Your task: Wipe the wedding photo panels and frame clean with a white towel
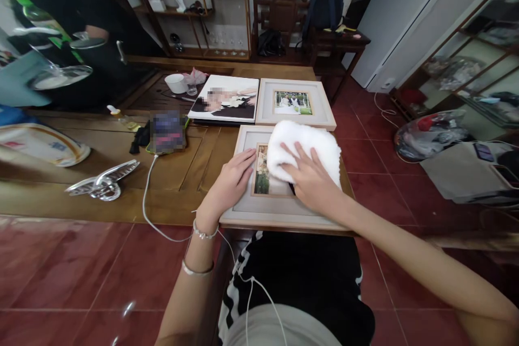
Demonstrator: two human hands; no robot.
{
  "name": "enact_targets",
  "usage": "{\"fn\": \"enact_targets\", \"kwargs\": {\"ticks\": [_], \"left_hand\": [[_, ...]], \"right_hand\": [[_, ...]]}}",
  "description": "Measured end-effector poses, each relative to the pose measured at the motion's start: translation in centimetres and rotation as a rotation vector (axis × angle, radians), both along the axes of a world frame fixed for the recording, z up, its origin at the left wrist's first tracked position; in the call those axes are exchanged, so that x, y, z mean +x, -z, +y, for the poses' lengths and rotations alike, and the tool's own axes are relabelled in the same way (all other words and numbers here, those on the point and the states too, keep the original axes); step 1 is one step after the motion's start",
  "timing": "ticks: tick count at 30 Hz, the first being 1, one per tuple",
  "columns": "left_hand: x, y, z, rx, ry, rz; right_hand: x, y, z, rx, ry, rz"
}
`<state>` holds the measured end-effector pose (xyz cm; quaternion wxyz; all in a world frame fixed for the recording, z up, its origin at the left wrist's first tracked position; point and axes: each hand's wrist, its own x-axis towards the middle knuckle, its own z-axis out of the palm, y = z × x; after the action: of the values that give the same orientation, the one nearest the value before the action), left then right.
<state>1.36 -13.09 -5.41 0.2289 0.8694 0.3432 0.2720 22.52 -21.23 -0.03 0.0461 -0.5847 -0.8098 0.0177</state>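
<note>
A picture frame [227,218] with a pale wooden border and a small photo [262,173] lies flat at the table's near edge. My left hand [233,184] rests on its left side, fingers stretched out and holding nothing. On the right part of the frame lies a fluffy white cloth [306,138], covering part of the photo. My right hand [312,178] presses flat on this cloth with its fingers spread. Just beyond are a second framed photo [292,102] and a white-edged picture panel [227,98], side by side.
To the left lie a silver hair claw clip [103,181], a blurred-out device [168,131] on a white cable [148,189], and a small bottle [125,119]. A white cup [176,83] stands farther back. Another person's dark sleeve [105,5] shows at far left. A bagged bundle [430,132] sits at right.
</note>
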Motion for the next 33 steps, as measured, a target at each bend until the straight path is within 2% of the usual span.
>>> {"fn": "enact_targets", "kwargs": {"ticks": [2,5,9,13,19,22,26,33], "left_hand": [[0.0,-0.3,-0.1,-0.021,-0.008,-0.015],[-0.1,-0.8,-0.3,-0.023,-0.007,-0.084],[-0.2,-1.2,-0.4,-0.001,-0.001,-0.155],[-0.3,-1.0,-0.5,-0.037,-0.026,-0.191],[-0.4,-1.1,-0.7,-0.039,-0.014,-0.193],[-0.3,-1.3,-0.7,-0.026,-0.038,-0.137],[0.0,-1.3,-0.5,-0.012,-0.047,-0.069],[0.0,-0.6,-0.4,0.005,-0.033,-0.040]], "right_hand": [[0.1,0.4,2.6,0.062,0.044,-0.026],[-0.9,0.5,5.7,0.064,0.048,-0.086],[-3.7,0.1,6.7,-0.064,-0.100,-0.163],[-5.6,-0.8,4.2,-0.166,-0.184,-0.187],[-6.7,-1.9,-1.9,-0.223,-0.275,-0.122],[-6.8,-2.2,-4.1,-0.221,-0.345,-0.048],[-5.6,-2.1,-5.6,-0.219,-0.350,-0.006],[-1.1,-1.2,-8.4,-0.183,-0.175,-0.051]]}}
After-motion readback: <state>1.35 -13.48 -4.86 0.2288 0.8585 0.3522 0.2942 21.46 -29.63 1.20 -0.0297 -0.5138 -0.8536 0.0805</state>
